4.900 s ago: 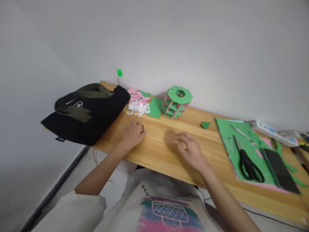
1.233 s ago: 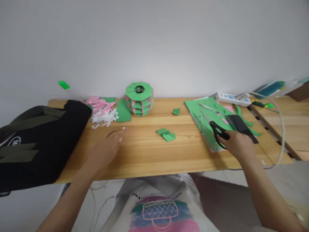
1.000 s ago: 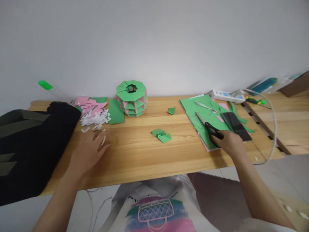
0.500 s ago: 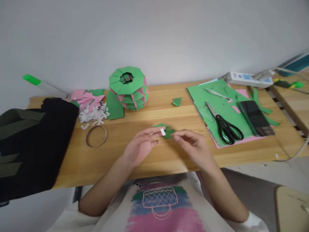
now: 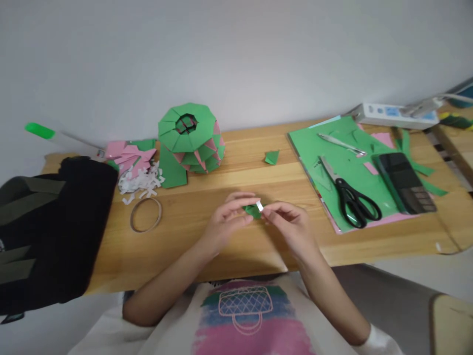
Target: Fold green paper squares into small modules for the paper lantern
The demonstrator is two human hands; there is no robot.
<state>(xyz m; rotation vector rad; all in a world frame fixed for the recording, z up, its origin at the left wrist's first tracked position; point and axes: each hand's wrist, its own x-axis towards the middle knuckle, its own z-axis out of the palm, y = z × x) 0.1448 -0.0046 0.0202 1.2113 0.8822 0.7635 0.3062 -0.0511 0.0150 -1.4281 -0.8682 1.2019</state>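
Note:
My left hand (image 5: pixel 223 224) holds a small folded green paper piece (image 5: pixel 252 211) between thumb and fingers, low over the wooden table. Its index finger stretches across the top, the tip touching a short white strip (image 5: pixel 259 205). From the other side, my right hand (image 5: pixel 291 224) pinches that strip between thumb and index finger. My fingers hide part of the green piece. Behind my hands lies another small folded green piece (image 5: pixel 272 157). Further left stands a round green and pink folded-paper model (image 5: pixel 199 133) with a hole in its top.
On the right, black-handled scissors (image 5: pixel 356 202), a pen (image 5: pixel 342 144) and a dark phone-like device (image 5: pixel 404 182) lie on green paper sheets (image 5: pixel 310 143). A power strip (image 5: pixel 391 116) sits behind. Left are a tape ring (image 5: pixel 146 215), white scraps (image 5: pixel 142 180), pink pieces (image 5: pixel 129 154) and a black bag (image 5: pixel 62 222).
My right finger and thumb have moved from the green piece's corner to the white strip at my left fingertip. My hands are closer together, and the view has shifted slightly.

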